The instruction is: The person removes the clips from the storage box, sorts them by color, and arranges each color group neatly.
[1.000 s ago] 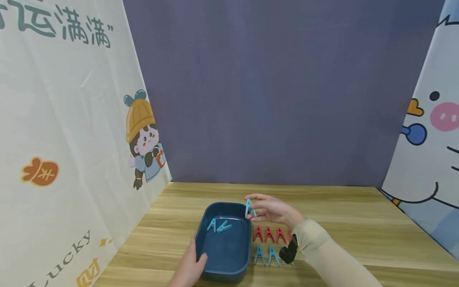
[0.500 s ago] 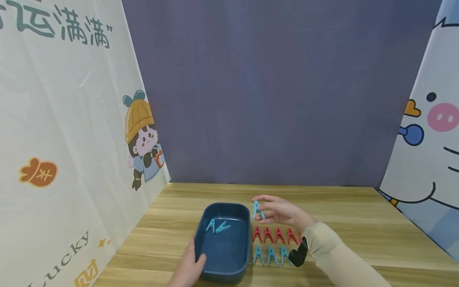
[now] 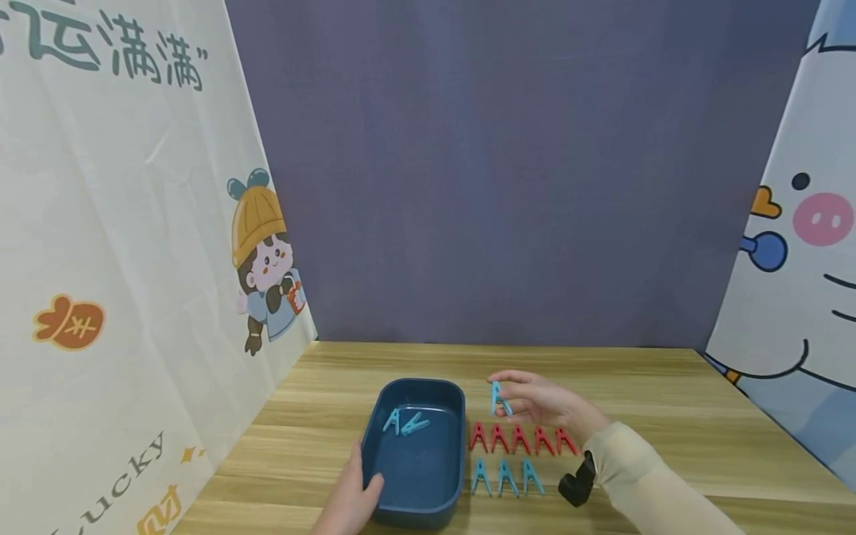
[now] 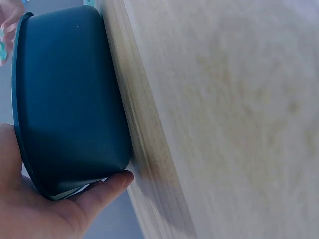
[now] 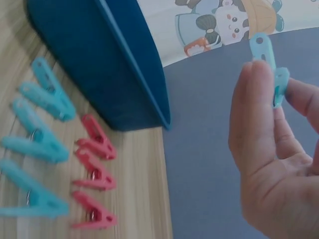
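Note:
My right hand (image 3: 538, 399) pinches a light blue clothespin (image 3: 497, 399) between thumb and fingertips, held in the air to the right of a dark blue plastic bin (image 3: 461, 446). In the right wrist view the same clothespin (image 5: 262, 48) shows past the fingertips. At the bin's near left corner, my left hand (image 3: 351, 494) grips the wall, thumb over the rim and fingers along the outside. The left wrist view shows those fingers (image 4: 107, 193) under the bin's outer wall (image 4: 70, 99). Two light blue clothespins (image 3: 414, 424) lie inside at the far end.
Right of the bin, a row of several red clothespins (image 3: 521, 440) lies on the wooden table (image 3: 635, 416). Nearer the front is a row of three light blue clothespins (image 3: 505, 478). A grey-blue curtain (image 3: 501, 186) and printed cloths (image 3: 147, 223) enclose the table.
My right hand has moved right, away from the bin's far right corner, carrying the blue clothespin. More of both clothespin rows shows. My left hand stays on the bin.

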`<state>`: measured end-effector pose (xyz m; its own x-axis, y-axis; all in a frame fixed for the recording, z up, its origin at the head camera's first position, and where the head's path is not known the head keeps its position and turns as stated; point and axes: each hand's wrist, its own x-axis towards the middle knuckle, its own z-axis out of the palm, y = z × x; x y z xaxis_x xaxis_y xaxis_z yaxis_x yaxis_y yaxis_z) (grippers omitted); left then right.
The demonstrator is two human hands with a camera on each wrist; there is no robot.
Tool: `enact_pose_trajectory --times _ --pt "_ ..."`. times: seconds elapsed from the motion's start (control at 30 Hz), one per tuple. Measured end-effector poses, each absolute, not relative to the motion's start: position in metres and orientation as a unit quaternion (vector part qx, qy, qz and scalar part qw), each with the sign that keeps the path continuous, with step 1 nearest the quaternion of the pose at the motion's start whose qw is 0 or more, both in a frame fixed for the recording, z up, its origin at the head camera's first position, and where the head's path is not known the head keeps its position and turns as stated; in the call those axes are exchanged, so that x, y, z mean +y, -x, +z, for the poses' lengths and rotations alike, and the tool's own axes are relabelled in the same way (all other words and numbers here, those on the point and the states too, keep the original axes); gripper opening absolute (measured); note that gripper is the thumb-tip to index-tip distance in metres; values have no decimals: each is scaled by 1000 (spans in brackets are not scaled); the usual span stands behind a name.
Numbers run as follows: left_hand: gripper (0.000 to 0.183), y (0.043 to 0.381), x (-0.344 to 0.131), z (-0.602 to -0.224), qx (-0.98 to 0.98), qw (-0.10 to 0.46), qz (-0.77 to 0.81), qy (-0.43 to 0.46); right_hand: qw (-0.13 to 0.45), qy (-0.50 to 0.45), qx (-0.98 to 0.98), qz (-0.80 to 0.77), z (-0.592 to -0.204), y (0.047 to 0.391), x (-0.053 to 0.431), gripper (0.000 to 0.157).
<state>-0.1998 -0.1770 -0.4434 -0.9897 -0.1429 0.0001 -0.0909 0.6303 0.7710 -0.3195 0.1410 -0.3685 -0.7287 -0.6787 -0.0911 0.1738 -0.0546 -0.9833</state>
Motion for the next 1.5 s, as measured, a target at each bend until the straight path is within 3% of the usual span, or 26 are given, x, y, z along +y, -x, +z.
enact_pose_trajectory --times 0.3,0.53,0.77,0.87,1.5 --pt "70 199 -177 -443 -900 24 -430 -62 304 189 619 -699 -380 320 162 51" --pt "68 199 -178 -442 -901 34 -430 -56 295 164 647 -683 -395 316 181 42" --pt "70 198 -178 -442 -900 29 -431 -55 294 154 668 -666 -415 315 200 52" --pt "70 198 -178 -442 -900 24 -432 -58 304 161 672 -656 -423 314 206 48" --pt "70 197 -177 -441 -902 25 -427 -54 272 144 740 -598 -446 302 216 47"
